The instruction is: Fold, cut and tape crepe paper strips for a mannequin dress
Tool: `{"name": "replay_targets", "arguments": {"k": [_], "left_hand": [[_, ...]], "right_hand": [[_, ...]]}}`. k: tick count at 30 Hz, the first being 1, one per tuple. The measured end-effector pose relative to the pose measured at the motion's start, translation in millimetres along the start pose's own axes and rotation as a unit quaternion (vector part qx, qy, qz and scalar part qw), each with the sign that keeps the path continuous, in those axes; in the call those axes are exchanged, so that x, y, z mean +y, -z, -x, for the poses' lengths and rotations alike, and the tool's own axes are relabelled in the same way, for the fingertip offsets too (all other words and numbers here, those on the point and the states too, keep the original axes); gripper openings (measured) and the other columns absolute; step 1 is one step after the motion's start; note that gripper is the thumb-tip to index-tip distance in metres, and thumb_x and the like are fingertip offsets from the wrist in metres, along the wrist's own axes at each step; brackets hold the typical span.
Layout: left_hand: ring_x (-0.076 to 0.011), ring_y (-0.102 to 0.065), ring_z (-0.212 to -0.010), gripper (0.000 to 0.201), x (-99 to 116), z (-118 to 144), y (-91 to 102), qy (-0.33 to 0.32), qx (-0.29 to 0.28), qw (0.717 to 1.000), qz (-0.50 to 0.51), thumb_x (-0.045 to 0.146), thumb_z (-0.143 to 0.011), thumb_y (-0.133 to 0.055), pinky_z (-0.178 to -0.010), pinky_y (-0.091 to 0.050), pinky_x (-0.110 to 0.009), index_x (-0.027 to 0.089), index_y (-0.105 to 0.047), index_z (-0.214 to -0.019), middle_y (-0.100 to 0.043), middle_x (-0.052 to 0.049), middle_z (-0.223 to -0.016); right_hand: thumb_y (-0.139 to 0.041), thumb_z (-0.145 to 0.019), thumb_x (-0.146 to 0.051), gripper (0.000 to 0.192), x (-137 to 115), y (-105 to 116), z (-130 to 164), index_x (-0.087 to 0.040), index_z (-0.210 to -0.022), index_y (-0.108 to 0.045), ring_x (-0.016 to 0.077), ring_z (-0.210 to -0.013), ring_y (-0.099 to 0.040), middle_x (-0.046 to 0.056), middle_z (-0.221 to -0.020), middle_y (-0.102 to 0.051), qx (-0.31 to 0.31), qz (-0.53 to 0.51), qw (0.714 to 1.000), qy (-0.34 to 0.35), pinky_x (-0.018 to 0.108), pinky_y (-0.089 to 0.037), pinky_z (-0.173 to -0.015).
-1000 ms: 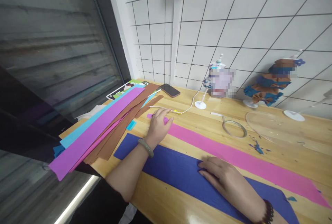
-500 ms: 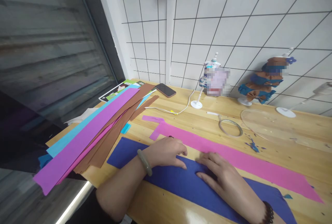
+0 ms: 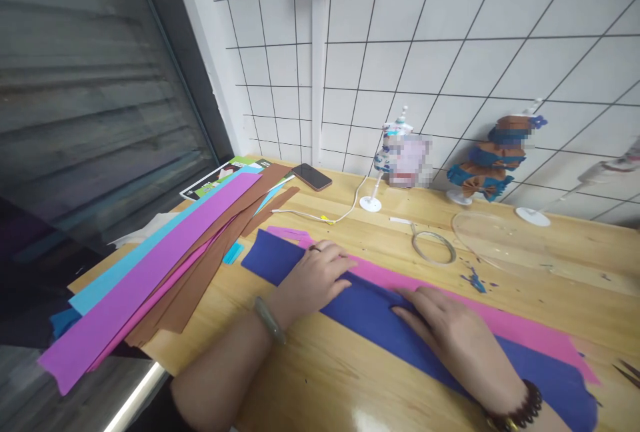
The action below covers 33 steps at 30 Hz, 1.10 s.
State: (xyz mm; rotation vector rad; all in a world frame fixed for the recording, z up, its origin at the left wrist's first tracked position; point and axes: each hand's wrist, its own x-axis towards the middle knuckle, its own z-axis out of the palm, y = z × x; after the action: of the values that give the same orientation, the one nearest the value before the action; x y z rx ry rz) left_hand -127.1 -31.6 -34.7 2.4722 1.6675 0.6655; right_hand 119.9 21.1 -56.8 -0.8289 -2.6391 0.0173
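A long dark-blue strip of crepe paper (image 3: 380,319) lies slantwise across the wooden table, its far edge overlapping a pink crepe paper strip (image 3: 465,305). My left hand (image 3: 317,279), with a bangle at the wrist, is on the blue strip near its left part, thumb and fingers closing at the far edge. Further right, my right hand (image 3: 445,325) pinches the same far edge between thumb and fingers, and the paper rises slightly between the hands. The fingertips of both hands are partly hidden.
Purple, light-blue and brown paper strips (image 3: 175,265) pile up at the left. Behind them lies a phone (image 3: 313,177). A tape ring (image 3: 434,247), blue scraps (image 3: 475,280) and small dressed stands (image 3: 371,204) sit toward the wall. Scissor tips (image 3: 627,375) show at the right edge.
Both hands have carried the blue strip away from me and to the right, so it now covers part of the pink strip. The view has shifted slightly right.
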Motion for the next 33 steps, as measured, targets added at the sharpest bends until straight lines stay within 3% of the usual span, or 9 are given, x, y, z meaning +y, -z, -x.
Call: {"name": "replay_targets", "arguments": {"k": [3,9,18,23,27,33], "left_hand": [[-0.0215,-0.042,-0.112,0.04,-2,0,-7.7,0.024,0.033,0.999,-0.018,0.024,-0.082,-0.059,-0.095,-0.035,-0.036,0.02,-0.049,-0.12,-0.054,-0.007,-0.115],[-0.0214,-0.048,-0.105,0.035,-7,-2,-21.6,0.037,-0.05,0.998,-0.016,0.031,-0.085,-0.055,-0.09,-0.04,-0.034,0.018,-0.053,-0.117,-0.058,-0.006,-0.111],[-0.0219,-0.047,-0.098,0.034,-10,-3,-27.3,0.049,-0.054,0.996,-0.045,0.037,-0.082,-0.057,-0.082,-0.039,-0.033,0.021,-0.057,-0.112,-0.056,-0.006,-0.098],[-0.023,-0.043,-0.102,0.037,-12,-2,-27.8,0.048,-0.033,0.998,-0.037,0.04,-0.08,-0.059,-0.087,-0.035,-0.035,0.022,-0.056,-0.113,-0.054,-0.006,-0.1],[-0.0218,-0.042,-0.106,0.041,-13,-3,-27.9,0.028,-0.032,0.999,-0.012,0.034,-0.081,-0.06,-0.091,-0.032,-0.036,0.022,-0.052,-0.119,-0.055,-0.006,-0.108],[-0.0199,-0.047,-0.099,0.014,-14,-4,-26.5,0.033,-0.053,0.998,0.015,0.03,-0.081,-0.06,-0.087,-0.029,-0.035,0.021,-0.064,-0.089,-0.061,-0.003,-0.093]], "right_hand": [[-0.04,-0.091,-0.036,0.033,18,-5,-2,-0.016,-0.108,-0.059,0.0203,-0.082,-0.061,0.01,-0.091,-0.066,0.033,0.057,0.998,0.018,0.035,-0.048,-0.073],[-0.042,-0.091,-0.035,0.029,27,-13,-1,-0.018,-0.105,-0.061,0.0198,-0.086,-0.06,0.01,-0.095,-0.065,0.014,0.042,0.999,0.019,0.036,-0.048,-0.077],[-0.042,-0.09,-0.038,0.028,26,-18,7,-0.018,-0.099,-0.059,0.017,-0.078,-0.062,0.008,-0.09,-0.064,-0.052,-0.034,0.993,-0.103,0.031,-0.051,-0.072],[-0.039,-0.092,-0.032,0.026,22,-14,5,-0.021,-0.089,-0.062,0.0182,-0.081,-0.059,0.007,-0.086,-0.062,-0.042,-0.038,0.997,-0.045,0.035,-0.048,-0.075],[-0.041,-0.091,-0.03,0.021,18,-10,6,-0.02,-0.088,-0.059,0.0179,-0.086,-0.058,0.007,-0.094,-0.061,-0.02,-0.049,0.998,-0.014,0.035,-0.047,-0.078],[-0.037,-0.093,-0.028,0.021,21,-3,21,-0.021,-0.095,-0.057,0.0163,-0.087,-0.06,0.005,-0.096,-0.064,-0.052,-0.035,0.998,-0.024,0.033,-0.049,-0.079]]}}
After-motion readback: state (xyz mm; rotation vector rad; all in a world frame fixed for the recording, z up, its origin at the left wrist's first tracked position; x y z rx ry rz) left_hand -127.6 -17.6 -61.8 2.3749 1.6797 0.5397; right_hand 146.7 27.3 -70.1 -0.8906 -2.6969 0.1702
